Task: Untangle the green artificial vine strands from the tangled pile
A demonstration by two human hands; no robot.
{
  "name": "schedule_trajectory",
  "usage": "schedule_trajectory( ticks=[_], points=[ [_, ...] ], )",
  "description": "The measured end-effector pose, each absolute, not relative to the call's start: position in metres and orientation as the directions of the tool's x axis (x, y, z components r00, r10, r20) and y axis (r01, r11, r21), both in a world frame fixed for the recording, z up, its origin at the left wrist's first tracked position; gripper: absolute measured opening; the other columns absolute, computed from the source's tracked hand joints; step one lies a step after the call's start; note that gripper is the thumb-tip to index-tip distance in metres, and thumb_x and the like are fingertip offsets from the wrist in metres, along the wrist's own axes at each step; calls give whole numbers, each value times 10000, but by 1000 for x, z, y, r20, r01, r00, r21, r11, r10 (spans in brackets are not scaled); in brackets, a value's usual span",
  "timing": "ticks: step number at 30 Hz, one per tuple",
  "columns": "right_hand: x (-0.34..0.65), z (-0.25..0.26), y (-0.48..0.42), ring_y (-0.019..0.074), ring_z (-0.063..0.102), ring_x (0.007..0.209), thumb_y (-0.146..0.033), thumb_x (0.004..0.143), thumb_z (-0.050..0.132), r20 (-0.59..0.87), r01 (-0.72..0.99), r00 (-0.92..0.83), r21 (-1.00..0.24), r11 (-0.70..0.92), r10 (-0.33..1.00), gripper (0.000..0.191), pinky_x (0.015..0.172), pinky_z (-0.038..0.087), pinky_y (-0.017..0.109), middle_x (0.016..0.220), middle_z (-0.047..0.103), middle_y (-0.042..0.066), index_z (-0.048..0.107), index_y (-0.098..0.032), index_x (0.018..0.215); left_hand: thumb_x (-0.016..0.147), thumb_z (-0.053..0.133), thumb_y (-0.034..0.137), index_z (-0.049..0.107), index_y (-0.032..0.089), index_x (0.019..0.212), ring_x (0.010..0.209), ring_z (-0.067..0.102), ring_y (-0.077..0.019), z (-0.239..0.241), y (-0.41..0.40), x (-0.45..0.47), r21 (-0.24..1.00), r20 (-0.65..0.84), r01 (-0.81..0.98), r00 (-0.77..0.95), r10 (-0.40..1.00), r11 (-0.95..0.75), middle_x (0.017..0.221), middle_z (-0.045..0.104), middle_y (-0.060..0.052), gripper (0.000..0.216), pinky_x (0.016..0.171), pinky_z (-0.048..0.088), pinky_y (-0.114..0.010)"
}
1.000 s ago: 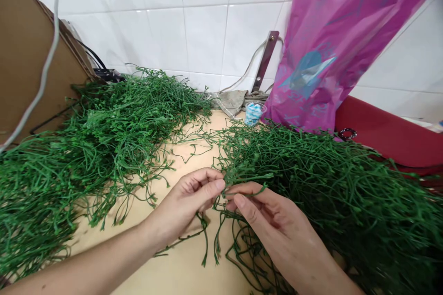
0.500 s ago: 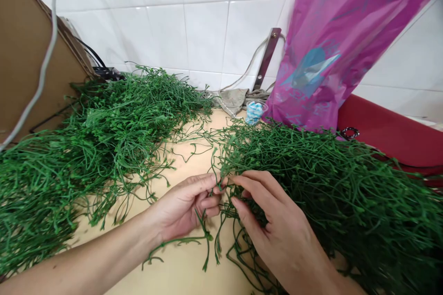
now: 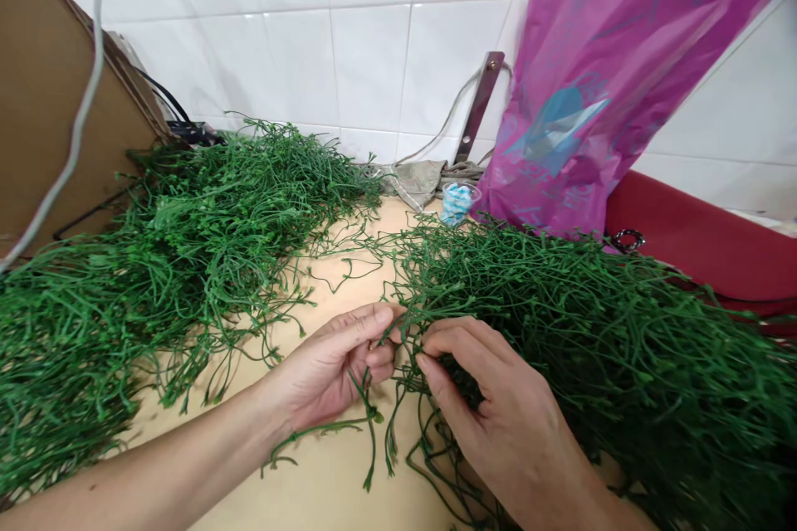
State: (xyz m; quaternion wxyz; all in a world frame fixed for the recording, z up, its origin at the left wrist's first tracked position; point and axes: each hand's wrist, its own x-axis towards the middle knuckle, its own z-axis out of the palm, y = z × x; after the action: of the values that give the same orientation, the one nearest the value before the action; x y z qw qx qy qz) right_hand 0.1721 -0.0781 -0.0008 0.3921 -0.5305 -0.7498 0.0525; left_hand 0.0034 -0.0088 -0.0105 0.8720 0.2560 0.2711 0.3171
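Note:
Near the lower middle, my left hand (image 3: 342,365) is closed on a thin green stem (image 3: 372,448) with forked, bud-like tips. It hangs below the fingers, and a side shoot runs left under the palm. Just to the right, my right hand (image 3: 491,398) has its thumb and forefinger drawn together in a pinch. What lies between those fingertips is too small to make out. A large tangled heap of similar green stems (image 3: 579,307) lies beside and behind my right hand, with some strands passing between the two hands.
Another heap of green stems (image 3: 205,241) covers the left of the tan tabletop (image 3: 311,489). Behind stand a cardboard box (image 3: 68,91), a small clear cup (image 3: 457,203) with blue-and-white contents, and a purple plastic bag (image 3: 585,91). Something red (image 3: 703,241) lies behind the right heap.
My right fingers have drawn back slightly from the left fingertips, and the thumb and forefinger have come together. My left hand has barely shifted and keeps its stem.

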Motion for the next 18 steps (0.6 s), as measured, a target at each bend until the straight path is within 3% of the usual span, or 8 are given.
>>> schedule_trajectory(
  ticks=[6,11,15,18],
  points=[
    [174,-1,-77,170,642,759,-150,938,511,546,802,-130,-433,411,828,119,666,504,304,830,680,19,566,-230,870,676,877,259,701,133,914,509,426,-35,-10,-9,6,727,-275,-385,595,755,569,587,521,56,322,515,332,-160],
    [174,1,-78,187,616,829,-167,939,548,660,859,-119,-306,410,742,57,732,498,330,890,645,43,542,-223,945,707,851,259,687,161,865,584,466,-49,-11,-11,5,855,-190,-354,467,864,379,679,577,41,248,558,351,-168],
    [173,6,-80,215,539,932,-164,905,614,734,875,-147,-216,433,663,145,831,480,375,967,575,75,543,-206,1025,749,814,225,680,175,837,688,535,-74,-5,-15,5,943,-56,-282,391,919,178,749,635,28,169,644,415,-178],
    [172,8,-80,249,492,1013,-147,892,626,737,887,-197,-148,438,647,232,875,448,426,1023,553,81,564,-232,1099,732,822,216,672,167,816,711,569,-90,-1,-18,6,956,-24,-259,397,917,137,762,660,15,179,675,447,-199]
  ],
)
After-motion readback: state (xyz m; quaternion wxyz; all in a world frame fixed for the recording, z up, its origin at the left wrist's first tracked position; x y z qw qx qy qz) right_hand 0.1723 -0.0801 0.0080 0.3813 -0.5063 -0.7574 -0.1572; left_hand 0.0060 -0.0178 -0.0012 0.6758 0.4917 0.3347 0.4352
